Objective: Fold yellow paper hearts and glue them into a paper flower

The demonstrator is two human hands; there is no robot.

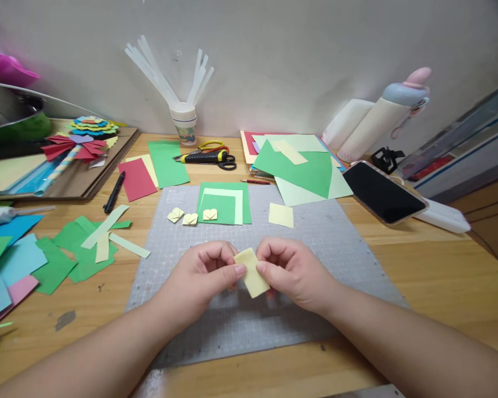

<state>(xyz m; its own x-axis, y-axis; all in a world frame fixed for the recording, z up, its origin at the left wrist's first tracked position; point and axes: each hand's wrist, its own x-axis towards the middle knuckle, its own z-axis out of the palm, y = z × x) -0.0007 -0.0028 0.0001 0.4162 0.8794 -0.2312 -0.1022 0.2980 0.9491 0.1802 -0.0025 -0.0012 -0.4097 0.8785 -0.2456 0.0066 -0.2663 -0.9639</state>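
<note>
Pale-yellow folded paper slip (252, 272) pinched between both hands over grey cutting mat (340, 243); long axis tilts down-right; left hand (199, 276) and right hand (292, 271) equally near, fingers closed on its edges.

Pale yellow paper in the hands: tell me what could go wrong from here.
1. The pale yellow paper is small and pinched only by the fingertips of the left hand and right hand, so it may slip or crease crooked.
2. Three small folded hearts lie loose just beyond the hands. A forward reach could knock or scatter them.
</note>
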